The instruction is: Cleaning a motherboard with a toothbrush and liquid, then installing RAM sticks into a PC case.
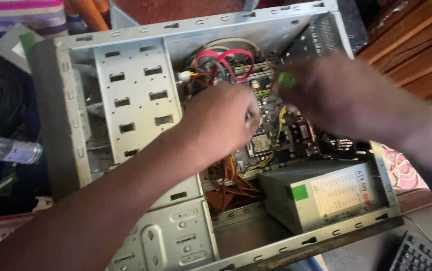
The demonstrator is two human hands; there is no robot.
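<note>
Open grey metal computer case [140, 90] lies sideways, exposing its green circuit board [268, 135]; left hand [221, 123] curls over it, right hand [336, 93] blurred, grip unclear.

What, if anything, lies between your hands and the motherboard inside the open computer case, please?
Nothing visible: both the left hand and the blurred right hand are already over the motherboard. Red cables loop just above them; the power supply sits below.

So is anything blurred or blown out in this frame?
Head view: the right hand is smeared by motion blur, the left hand only slightly; the computer case and grey power supply are sharp. Daylight is even, with no strong glare; the surroundings at left fall into shadow.
</note>
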